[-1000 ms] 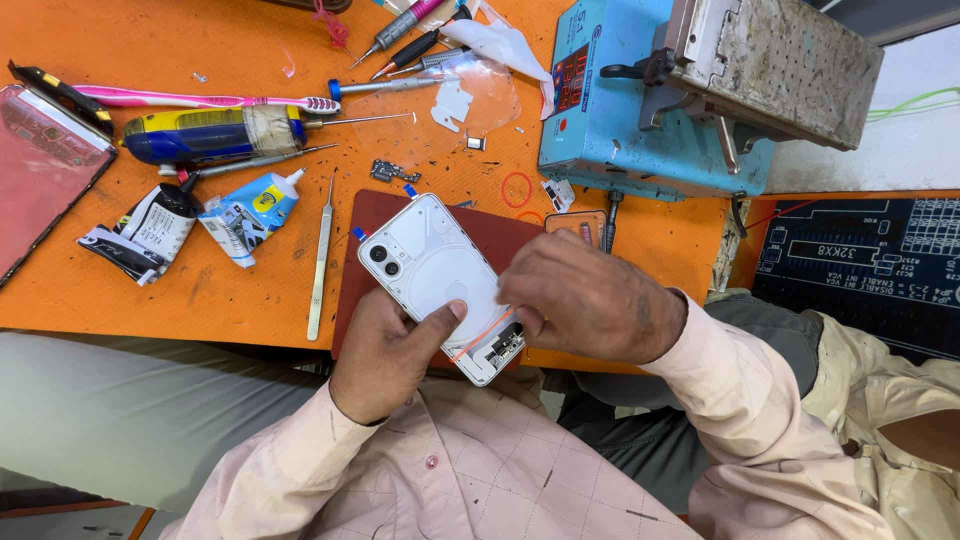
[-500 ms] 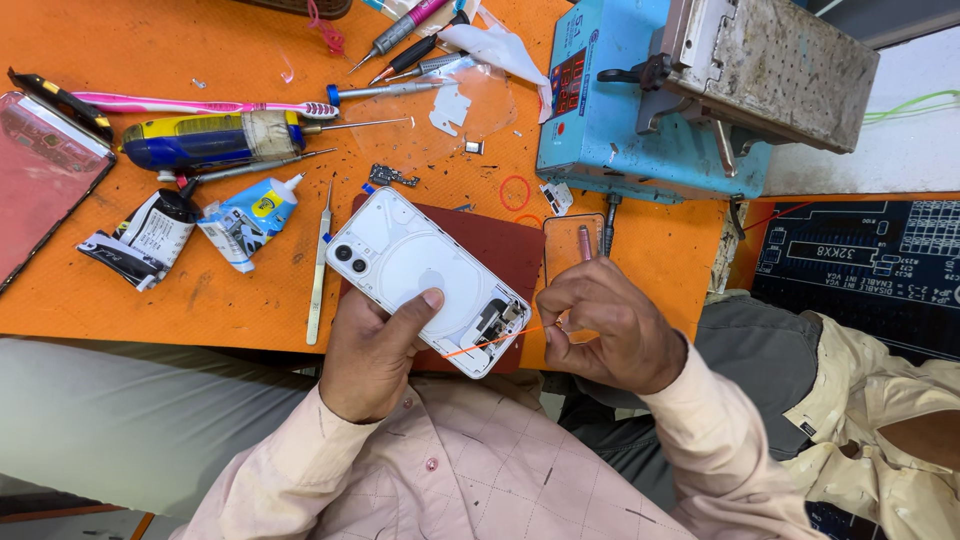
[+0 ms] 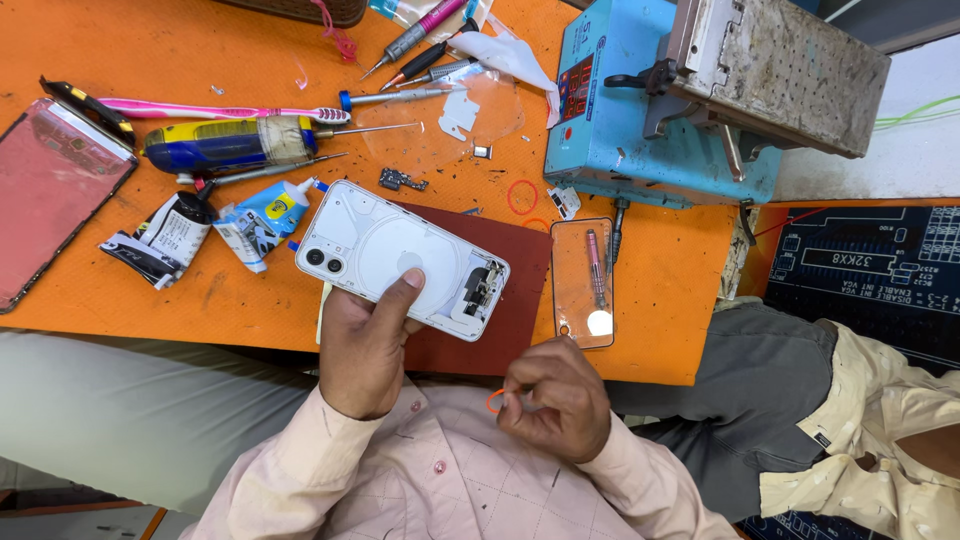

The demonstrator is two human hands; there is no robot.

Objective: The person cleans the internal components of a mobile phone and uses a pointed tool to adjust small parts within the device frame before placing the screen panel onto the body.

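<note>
Above the red mat, left fingers gripping white phone (back up), right fingers pinching orange band

My left hand grips a white phone, back up, over the dark red mat on the orange counter. My right hand pinches a small orange rubber band near my shirt. Glue tubes lie just left of the phone.

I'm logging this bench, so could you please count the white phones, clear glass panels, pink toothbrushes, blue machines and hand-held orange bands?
White phone, in the left hand: 1
Clear glass panel: 1
Pink toothbrush: 1
Blue machine: 1
Orange band, in the right hand: 1
Total: 5
</note>
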